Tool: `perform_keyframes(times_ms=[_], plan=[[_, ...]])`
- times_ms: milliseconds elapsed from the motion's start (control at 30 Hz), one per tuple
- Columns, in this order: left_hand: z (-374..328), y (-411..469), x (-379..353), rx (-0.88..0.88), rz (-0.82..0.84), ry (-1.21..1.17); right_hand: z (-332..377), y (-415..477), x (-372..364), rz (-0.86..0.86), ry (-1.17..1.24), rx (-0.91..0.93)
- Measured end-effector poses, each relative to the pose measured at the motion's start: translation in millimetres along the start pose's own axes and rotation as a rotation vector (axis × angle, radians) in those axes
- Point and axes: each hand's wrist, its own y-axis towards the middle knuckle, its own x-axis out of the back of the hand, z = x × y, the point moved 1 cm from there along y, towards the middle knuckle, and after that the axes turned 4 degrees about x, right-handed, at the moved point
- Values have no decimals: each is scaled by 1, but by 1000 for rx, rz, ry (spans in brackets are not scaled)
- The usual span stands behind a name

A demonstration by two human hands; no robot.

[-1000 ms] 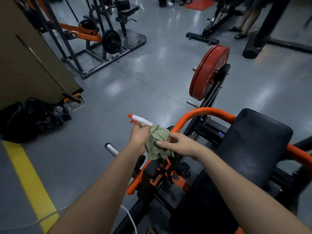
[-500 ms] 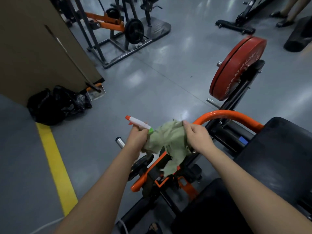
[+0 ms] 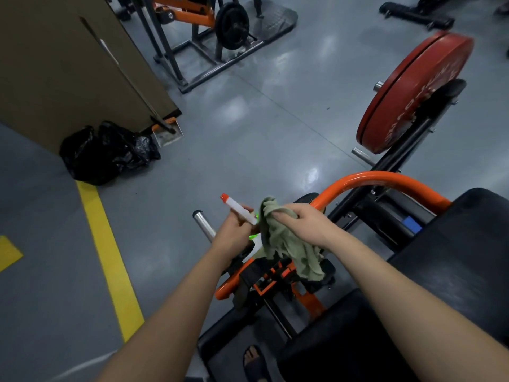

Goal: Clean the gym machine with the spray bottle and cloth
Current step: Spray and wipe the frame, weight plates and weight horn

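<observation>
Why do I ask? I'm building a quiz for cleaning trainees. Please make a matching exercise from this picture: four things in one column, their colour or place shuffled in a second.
Things:
1. spray bottle
2. cloth
3. weight plate
4. floor line

Colour or place:
A. yellow
B. red, mounted on the machine
C. gripped by the left hand
D. green, hanging from the right hand

Pairs: 1-C, 2-D, 3-B, 4-A
</observation>
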Motion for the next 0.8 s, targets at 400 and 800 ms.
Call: perform_keyframes(times_ms=[400,800], plan=[[7,-2,-24,-48,168,86,-43,14,-14,-461,-88,-373],[5,-11,-25,-169,-49,454,-62,-34,-45,-546,88,-227]])
